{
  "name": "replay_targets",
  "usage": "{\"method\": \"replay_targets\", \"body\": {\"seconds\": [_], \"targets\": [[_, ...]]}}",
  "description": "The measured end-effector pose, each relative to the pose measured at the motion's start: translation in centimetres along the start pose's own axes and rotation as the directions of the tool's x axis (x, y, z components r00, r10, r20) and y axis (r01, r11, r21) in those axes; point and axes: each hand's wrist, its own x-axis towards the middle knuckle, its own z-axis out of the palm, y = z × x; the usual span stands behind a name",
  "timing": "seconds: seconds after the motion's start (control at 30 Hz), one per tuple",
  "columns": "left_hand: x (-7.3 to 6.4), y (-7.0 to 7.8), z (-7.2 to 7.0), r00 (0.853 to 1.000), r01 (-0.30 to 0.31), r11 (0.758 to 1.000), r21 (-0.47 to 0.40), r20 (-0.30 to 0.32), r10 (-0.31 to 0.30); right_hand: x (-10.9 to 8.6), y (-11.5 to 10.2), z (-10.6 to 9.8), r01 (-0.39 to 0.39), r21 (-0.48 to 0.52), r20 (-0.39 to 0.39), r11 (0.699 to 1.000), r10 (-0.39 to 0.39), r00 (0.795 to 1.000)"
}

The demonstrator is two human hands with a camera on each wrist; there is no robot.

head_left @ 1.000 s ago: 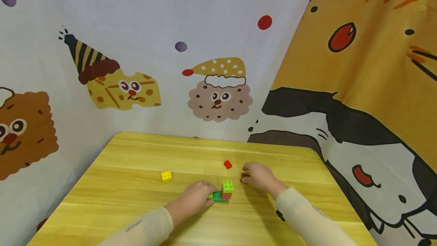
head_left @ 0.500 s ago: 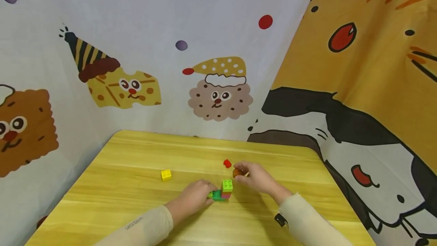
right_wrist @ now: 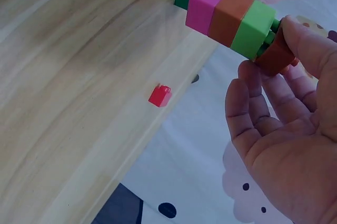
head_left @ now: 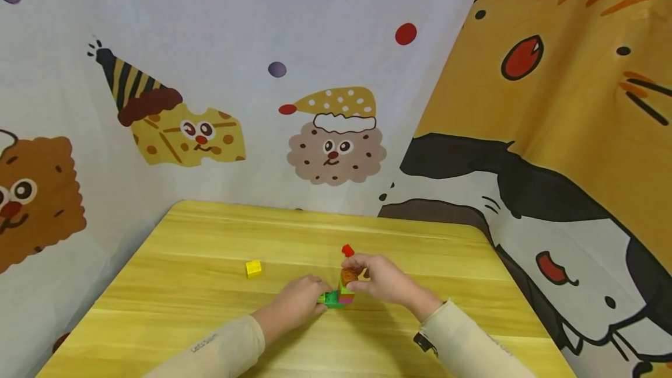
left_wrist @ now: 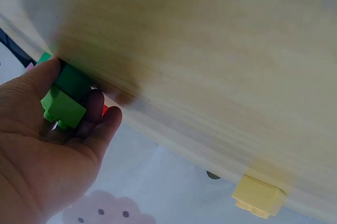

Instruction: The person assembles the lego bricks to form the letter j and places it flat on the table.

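Note:
My left hand (head_left: 291, 303) grips a small build of toy building bricks low on the table, with fingers and thumb round a dark green brick (left_wrist: 72, 81) and a lime green brick (left_wrist: 64, 107). At the right end of the dark green base rises a stack: a pink brick (right_wrist: 205, 6), an orange-brown brick (right_wrist: 227, 18) and a second lime green brick (right_wrist: 253, 30) on top. Between thumb and fingers, my right hand (head_left: 388, 283) pinches a brown brick (right_wrist: 276, 57). It sits tilted over the top lime brick, whose studs still show along one side.
A red brick (head_left: 347, 250) lies just behind the right hand's fingertips. Farther left on the wooden table (head_left: 210, 238) is a yellow brick (head_left: 254, 269). A cartoon-printed cloth (head_left: 336, 28) hangs behind the table's far edge and along its right side.
The right hand has carried the brown brick leftward from beside the build to over the top of the stack. The left hand keeps its grip on the base.

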Motion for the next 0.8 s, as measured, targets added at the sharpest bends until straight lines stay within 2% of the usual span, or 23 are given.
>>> {"method": "replay_targets", "body": {"seconds": [0.2,0.4,0.53,0.67,0.73,0.8], "targets": [[0.0,0.0,0.2,1.000,-0.002,1.000,0.000,-0.002,0.002,-0.3,-0.1,0.2,-0.024,0.055,-0.022,0.998,0.025,0.999],[0.0,0.0,0.1,1.000,-0.003,1.000,0.000,-0.001,0.003,-0.6,0.1,1.0,-0.078,0.161,-0.079,0.984,0.092,0.993],[-0.1,0.0,0.0,1.000,-0.002,1.000,-0.004,0.000,0.002,-0.7,0.1,1.5,-0.134,0.237,-0.099,0.962,0.161,0.982],[-0.1,0.0,0.0,1.000,0.002,1.000,-0.008,-0.003,-0.002,-0.8,0.0,1.8,-0.195,0.335,-0.081,0.922,0.235,0.969],[-0.1,0.0,0.0,1.000,0.006,1.000,-0.009,-0.003,-0.006,-0.9,0.0,1.9,-0.218,0.412,-0.053,0.885,0.262,0.964],[0.0,0.0,0.0,1.000,0.008,1.000,-0.008,-0.003,-0.008,-0.9,0.1,2.1,-0.242,0.495,-0.017,0.834,0.288,0.957]]}}
